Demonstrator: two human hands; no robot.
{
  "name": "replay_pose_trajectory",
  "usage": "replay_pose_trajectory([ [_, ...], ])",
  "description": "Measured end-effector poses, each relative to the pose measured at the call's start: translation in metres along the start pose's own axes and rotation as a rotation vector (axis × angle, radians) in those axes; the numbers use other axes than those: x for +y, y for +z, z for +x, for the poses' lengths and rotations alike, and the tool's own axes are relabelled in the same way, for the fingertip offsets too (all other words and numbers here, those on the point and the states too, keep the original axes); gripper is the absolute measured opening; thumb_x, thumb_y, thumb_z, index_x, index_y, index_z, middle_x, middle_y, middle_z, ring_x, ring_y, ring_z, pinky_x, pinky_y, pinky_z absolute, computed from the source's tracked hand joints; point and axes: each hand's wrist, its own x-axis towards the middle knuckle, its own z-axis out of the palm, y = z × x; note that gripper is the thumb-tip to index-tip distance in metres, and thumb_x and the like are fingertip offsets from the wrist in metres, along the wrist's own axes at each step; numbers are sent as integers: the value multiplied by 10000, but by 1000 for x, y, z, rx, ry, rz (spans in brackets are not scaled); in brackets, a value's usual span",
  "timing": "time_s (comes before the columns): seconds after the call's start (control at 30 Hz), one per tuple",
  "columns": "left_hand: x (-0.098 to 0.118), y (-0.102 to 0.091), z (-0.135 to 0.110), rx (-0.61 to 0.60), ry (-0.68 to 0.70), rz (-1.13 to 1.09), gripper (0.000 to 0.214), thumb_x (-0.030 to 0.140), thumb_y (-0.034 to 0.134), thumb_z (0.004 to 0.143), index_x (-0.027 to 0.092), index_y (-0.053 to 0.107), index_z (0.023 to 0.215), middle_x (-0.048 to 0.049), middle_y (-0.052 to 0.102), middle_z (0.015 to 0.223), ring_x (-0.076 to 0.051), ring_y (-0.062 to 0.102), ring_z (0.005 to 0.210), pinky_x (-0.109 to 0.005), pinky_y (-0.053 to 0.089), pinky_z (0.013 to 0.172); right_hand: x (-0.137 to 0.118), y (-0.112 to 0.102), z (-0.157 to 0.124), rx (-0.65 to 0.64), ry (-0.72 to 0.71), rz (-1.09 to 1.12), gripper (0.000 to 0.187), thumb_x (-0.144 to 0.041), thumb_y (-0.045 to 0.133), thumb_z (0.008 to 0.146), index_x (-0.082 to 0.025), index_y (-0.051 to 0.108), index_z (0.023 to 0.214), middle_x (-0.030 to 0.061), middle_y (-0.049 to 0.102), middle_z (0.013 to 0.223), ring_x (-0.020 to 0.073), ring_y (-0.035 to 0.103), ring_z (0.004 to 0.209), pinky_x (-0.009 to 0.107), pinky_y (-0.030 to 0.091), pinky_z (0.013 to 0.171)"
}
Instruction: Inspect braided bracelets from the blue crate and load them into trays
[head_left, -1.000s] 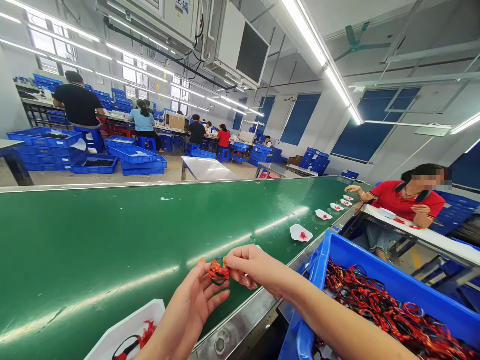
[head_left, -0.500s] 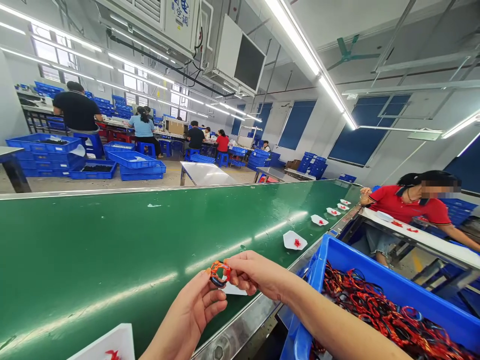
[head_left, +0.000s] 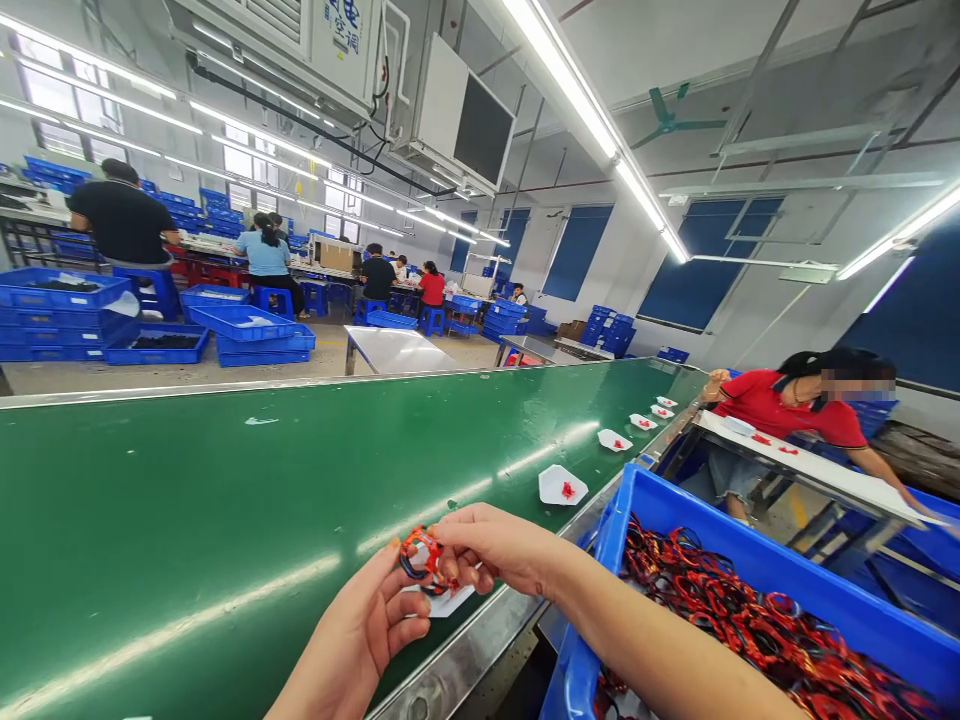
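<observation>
Head view: a small coil of red-and-black cord (head_left: pixel 420 553) is pinched between both hands, low in the frame, above the green conveyor belt (head_left: pixel 165 500). The left hand (head_left: pixel 352 630) curls palm-up with its fingertips on the coil; the right hand (head_left: pixel 487 548) nearly closes on it from the right, thumb and fingers pressed together. A white paper tray (head_left: pixel 446 602) has since come in just under the coil, so the coil now sits directly above it. To the lower right, a blue plastic crate (head_left: pixel 750 560) is heaped with more cord (head_left: pixel 720 610)
</observation>
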Motion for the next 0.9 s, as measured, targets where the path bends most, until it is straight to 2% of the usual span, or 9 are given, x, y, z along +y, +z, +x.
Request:
replay_pose_trajectory([
  [0.1,1,1,3,73,3,27,177,242,575,828,138,580,971,-67,629,788,-121,578,577,-246,543,546,-4,-28,1,244,-49,-388,292,-414,452,827,-165,583,748,-25,572,629,50,467,447,158,347,407],
  [0.2,1,2,4,71,9,41,146,234,556,834,141,575,945,-56,620,772,-115,570,565,-244,543,535,-2,-74,-2,504,-19,-647,271,-379,466,834,-157,612,781,7,619,693,62,510,510,168,372,471],
  [0.3,1,2,4,47,14,52,101,237,551,833,147,586,863,-41,604,729,-113,551,547,-231,528,504,10,-118,-9,638,109,-767,271,-332,498,826,-127,615,694,37,621,635,82,516,487,199,378,487],
  [0.4,0,0,4,30,-2,80,98,247,574,815,154,605,820,-43,607,744,-126,565,578,-233,526,509,24,-145,-19,695,230,-852,257,-318,547,814,-118,623,671,36,626,599,100,536,497,226,406,521],
  [0.5,-2,-1,7,11,-9,101,99,232,569,812,152,627,818,-51,614,753,-147,587,622,-247,537,527,32,-155,-41,718,252,-886,257,-332,537,817,-119,655,737,62,674,704,109,582,590,215,413,563],
  [0.6,-4,1,10,24,-18,111,105,201,548,817,151,640,816,-52,622,739,-144,579,602,-251,545,516,31,-158,-77,658,234,-883,286,-354,500,819,-136,682,788,55,698,792,113,608,636,193,414,565],
  [0.73,-8,5,10,48,-25,120,80,162,570,798,155,648,785,-46,637,731,-133,573,563,-234,543,481,38,-154,-128,546,301,-913,302,-341,482,814,-155,687,694,36,681,661,133,610,570,222,438,571],
  [0.8,-9,6,9,42,-20,122,62,165,591,784,156,650,772,-43,636,719,-140,576,565,-237,545,474,53,-149,-141,565,363,-971,266,-313,510,794,-156,682,667,60,680,673,175,632,635,262,451,633],
  [0.9,-10,6,9,39,-16,118,66,167,581,787,162,644,769,-34,626,714,-127,559,547,-232,542,463,90,-139,-136,688,454,-1060,229,-292,577,755,-147,683,898,137,675,917,276,631,863,355,441,760],
])
